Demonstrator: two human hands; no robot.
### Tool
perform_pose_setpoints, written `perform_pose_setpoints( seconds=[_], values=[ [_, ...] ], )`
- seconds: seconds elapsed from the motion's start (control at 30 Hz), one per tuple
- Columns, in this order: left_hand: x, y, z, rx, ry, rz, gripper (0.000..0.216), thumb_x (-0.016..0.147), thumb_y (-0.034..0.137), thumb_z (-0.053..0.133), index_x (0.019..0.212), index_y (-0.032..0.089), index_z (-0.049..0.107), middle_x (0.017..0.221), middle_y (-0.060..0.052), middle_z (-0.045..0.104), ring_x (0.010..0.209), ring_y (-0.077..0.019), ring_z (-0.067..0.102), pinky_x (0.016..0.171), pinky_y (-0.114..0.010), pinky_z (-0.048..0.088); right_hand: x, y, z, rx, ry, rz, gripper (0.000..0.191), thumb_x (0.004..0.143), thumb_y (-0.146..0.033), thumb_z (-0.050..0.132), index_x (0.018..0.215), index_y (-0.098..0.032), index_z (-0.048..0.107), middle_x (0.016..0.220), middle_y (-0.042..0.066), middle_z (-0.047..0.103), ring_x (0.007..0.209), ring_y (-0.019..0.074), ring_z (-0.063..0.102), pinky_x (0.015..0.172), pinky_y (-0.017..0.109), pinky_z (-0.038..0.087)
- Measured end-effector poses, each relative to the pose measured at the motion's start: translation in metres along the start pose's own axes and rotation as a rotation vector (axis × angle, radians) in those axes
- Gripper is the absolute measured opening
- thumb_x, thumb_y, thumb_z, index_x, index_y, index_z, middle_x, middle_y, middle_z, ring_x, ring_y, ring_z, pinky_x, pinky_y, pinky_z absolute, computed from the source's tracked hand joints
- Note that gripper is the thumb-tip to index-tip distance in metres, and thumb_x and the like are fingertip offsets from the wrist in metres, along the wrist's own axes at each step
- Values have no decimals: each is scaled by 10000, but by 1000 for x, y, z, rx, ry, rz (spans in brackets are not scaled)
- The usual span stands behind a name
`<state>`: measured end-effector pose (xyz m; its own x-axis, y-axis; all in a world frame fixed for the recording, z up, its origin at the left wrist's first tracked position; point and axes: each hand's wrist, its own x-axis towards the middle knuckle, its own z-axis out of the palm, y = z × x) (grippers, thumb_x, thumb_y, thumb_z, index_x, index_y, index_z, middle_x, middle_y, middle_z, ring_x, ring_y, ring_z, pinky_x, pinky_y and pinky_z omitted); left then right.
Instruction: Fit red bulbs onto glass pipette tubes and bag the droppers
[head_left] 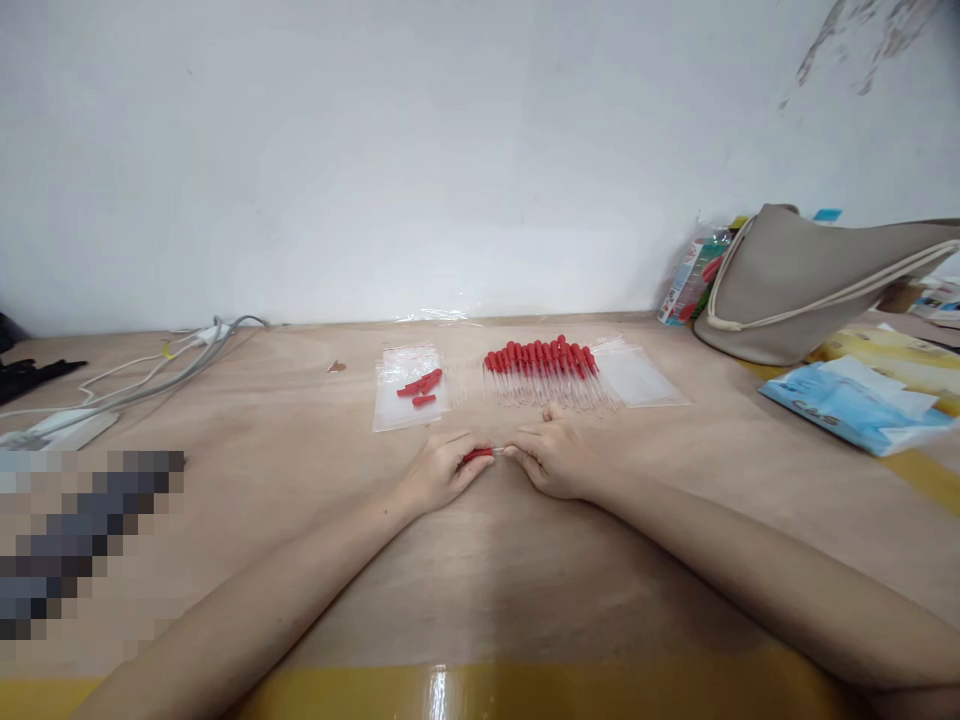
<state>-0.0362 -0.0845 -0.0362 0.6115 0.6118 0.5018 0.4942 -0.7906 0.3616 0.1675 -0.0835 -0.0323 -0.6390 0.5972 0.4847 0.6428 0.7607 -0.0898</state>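
My left hand (444,470) and my right hand (547,458) meet at the middle of the wooden table (300,450). The left hand's fingers pinch a small red rubber bulb (478,455). The right hand's fingers are pinched on a thin clear tube that meets the bulb, barely visible. Just beyond my hands lies a row of several clear droppers with red bulbs (541,372). To the left of that row, a clear plastic bag (409,398) has a few loose red bulbs (420,386) lying on it.
Another clear bag (637,378) lies right of the droppers. A beige bag (810,282), a colourful packet (691,270) and a blue tissue pack (855,402) stand at the right. Cables and a white adapter (67,425) lie at the left. A white wall backs the table.
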Motion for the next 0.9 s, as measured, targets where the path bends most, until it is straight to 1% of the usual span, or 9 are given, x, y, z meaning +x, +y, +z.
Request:
perform_pose_setpoints(
  seconds=[0.23, 0.43, 0.5, 0.6, 0.67, 0.73, 0.77, 0.83, 0.9],
  values=[
    [0, -1, 0, 21, 5, 21, 129, 860, 221, 477, 900, 161, 584, 757, -23, 617, 670, -119, 550, 621, -229, 428, 8, -3, 0, 48, -128, 37, 274, 870, -216, 366, 697, -151, 567, 689, 15, 646, 547, 92, 418, 675, 296, 192],
    [3, -4, -1, 35, 5, 20, 146, 873, 238, 456, 923, 174, 577, 797, -34, 629, 700, -131, 563, 640, -244, 444, 15, -3, -2, 80, -171, 68, 261, 877, -211, 362, 740, -163, 578, 727, 19, 649, 593, 105, 472, 710, 295, 223],
    [5, -8, -5, 79, 40, 28, 160, 859, 275, 487, 950, 174, 573, 835, -45, 630, 750, -152, 564, 685, -276, 450, 17, -4, -7, 74, -167, 82, 258, 879, -215, 360, 760, -165, 583, 749, 29, 648, 633, 119, 498, 721, 296, 245],
    [7, -21, -14, 222, 156, -9, 255, 798, 350, 571, 983, 173, 569, 929, -68, 620, 860, -201, 547, 784, -349, 433, 20, 0, -16, 64, -175, 145, 252, 874, -221, 360, 788, -160, 589, 782, 49, 649, 688, 144, 532, 707, 290, 290],
    [7, -33, -21, 318, 237, -81, 222, 800, 337, 562, 962, 186, 582, 945, -63, 615, 901, -216, 535, 816, -371, 419, 22, 10, -23, 109, -169, 251, 236, 861, -225, 374, 823, -165, 599, 818, 55, 656, 712, 150, 553, 668, 266, 322],
    [5, -48, -27, 393, 284, -168, 189, 807, 300, 544, 954, 193, 595, 952, -63, 606, 923, -222, 524, 824, -377, 415, 24, 26, -28, 185, -123, 419, 219, 842, -244, 400, 824, -173, 607, 814, 48, 663, 705, 143, 571, 629, 238, 348],
    [4, -54, -29, 418, 298, -205, 176, 799, 290, 550, 935, 193, 606, 935, -63, 601, 911, -222, 523, 820, -378, 416, 26, 36, -30, 221, -89, 523, 213, 832, -259, 415, 805, -174, 608, 780, 41, 665, 683, 137, 578, 615, 228, 360],
    [2, -64, -29, 436, 287, -253, 164, 791, 278, 554, 912, 193, 624, 908, -60, 585, 893, -217, 518, 813, -372, 422, 30, 57, -33, 273, -25, 735, 211, 809, -281, 436, 766, -171, 610, 676, 28, 657, 619, 128, 587, 589, 215, 379],
    [0, -70, -28, 428, 250, -267, 169, 794, 275, 544, 913, 194, 632, 895, -57, 567, 876, -207, 515, 805, -360, 429, 34, 76, -34, 222, 31, 890, 236, 786, -319, 455, 703, -169, 618, 626, 33, 646, 602, 139, 594, 572, 220, 386]
  ],
)
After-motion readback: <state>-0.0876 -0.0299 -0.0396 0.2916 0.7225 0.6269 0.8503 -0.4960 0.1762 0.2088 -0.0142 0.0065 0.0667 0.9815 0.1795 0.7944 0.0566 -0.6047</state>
